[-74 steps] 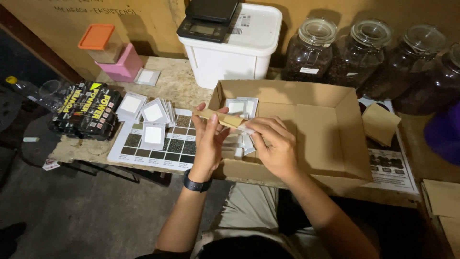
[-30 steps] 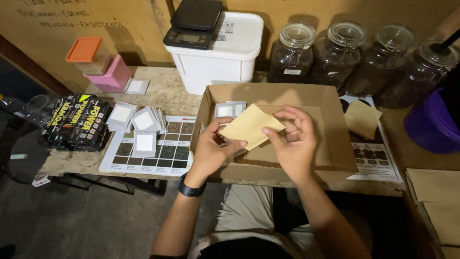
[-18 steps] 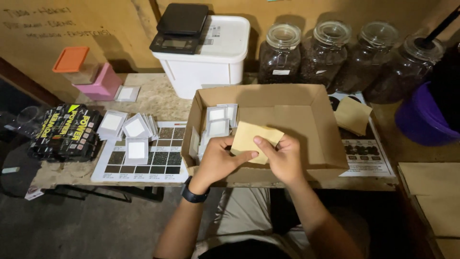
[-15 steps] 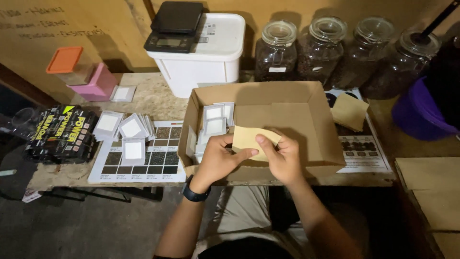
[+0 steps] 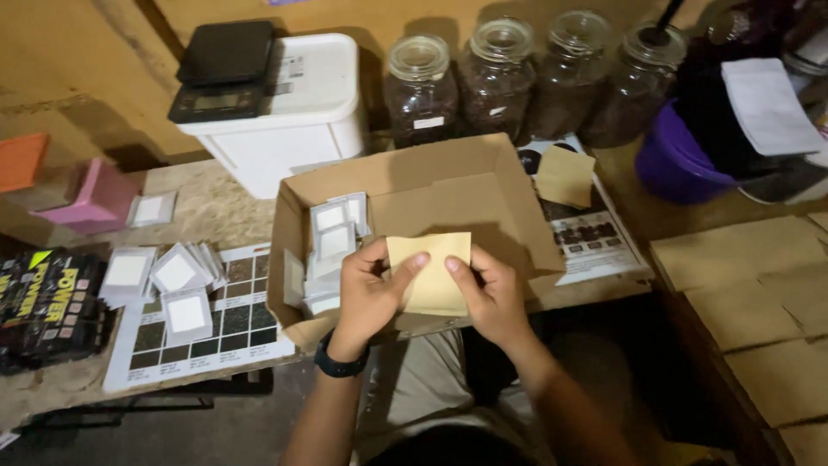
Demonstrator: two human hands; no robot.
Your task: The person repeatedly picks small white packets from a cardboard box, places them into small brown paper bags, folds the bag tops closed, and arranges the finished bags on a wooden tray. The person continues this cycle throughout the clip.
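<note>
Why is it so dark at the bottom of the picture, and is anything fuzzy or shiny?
Head view: the light is dim and yellowish, brightest on the white tub and the tan pouch; the floor below the table falls into shadow; the jar lids show faint glare; the left hand and right hand look slightly soft, and the edges bend a little.

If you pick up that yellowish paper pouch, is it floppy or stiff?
Probably light and a bit floppy: the tan pouch looks thin and flat, pinched between the left hand and right hand by fingertips alone. It likely bends easily. Its matte paper surface probably isn't slippery.
</note>
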